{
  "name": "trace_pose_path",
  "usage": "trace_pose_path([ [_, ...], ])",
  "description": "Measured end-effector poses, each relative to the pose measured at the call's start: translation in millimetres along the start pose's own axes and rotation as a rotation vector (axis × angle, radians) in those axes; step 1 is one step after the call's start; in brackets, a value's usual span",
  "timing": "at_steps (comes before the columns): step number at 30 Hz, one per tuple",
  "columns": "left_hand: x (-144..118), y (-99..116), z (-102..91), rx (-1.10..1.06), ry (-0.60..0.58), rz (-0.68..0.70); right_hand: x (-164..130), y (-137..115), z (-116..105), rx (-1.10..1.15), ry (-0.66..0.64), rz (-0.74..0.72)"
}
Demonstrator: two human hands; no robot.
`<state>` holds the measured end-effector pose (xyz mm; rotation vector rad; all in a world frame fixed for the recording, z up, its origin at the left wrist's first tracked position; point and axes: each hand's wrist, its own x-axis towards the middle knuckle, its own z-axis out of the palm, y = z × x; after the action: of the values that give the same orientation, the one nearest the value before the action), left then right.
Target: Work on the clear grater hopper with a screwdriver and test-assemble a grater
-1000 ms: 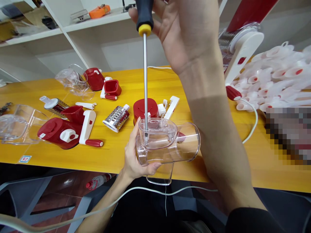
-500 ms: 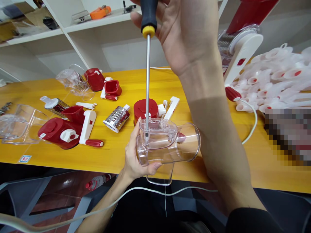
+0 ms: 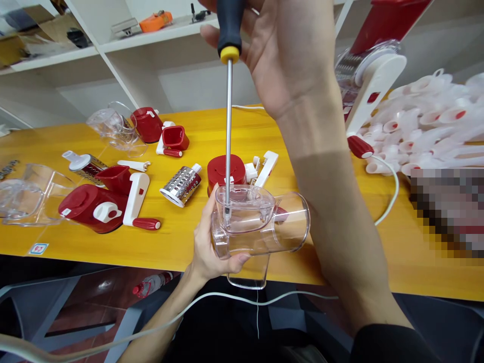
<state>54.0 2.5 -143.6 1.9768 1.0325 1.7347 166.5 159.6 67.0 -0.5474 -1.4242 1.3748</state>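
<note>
My left hand [image 3: 209, 247] grips a clear plastic grater housing [image 3: 260, 224] from below, just in front of the yellow table's near edge. My right hand [image 3: 291, 55] is raised high and closed around the black and yellow handle of a long screwdriver [image 3: 228, 116]. The steel shaft runs straight down into the housing's open top chute, its tip deep inside the clear plastic. Behind the housing a red square cap [image 3: 226, 170] and a steel grater drum [image 3: 181, 185] lie on the table.
Red and white grater bodies with handles [image 3: 106, 204], clear housings [image 3: 26, 194] and small white parts are scattered over the yellow table [image 3: 181, 242]. An assembled grater [image 3: 372, 75] and a pile of white handles [image 3: 427, 126] fill the right. White shelves stand behind. A white cable [image 3: 189, 307] hangs below.
The screwdriver handle has shifted slightly left and right while its tip stays in the housing. The left hand and housing have hardly moved.
</note>
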Motion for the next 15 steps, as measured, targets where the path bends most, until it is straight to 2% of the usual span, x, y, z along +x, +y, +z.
trace_pose_path([
  [8,-0.8,0.1,0.0,-0.003,0.01,-0.005,8.0,4.5,-0.2,-0.102,0.076,-0.05],
  [11,-0.8,-0.3,0.1,-0.008,0.006,-0.01,8.8,4.8,-0.9,-0.11,0.132,-0.016],
  [15,0.1,-1.1,0.3,-0.007,-0.001,-0.004,5.5,4.5,-2.8,-0.13,0.109,0.016],
])
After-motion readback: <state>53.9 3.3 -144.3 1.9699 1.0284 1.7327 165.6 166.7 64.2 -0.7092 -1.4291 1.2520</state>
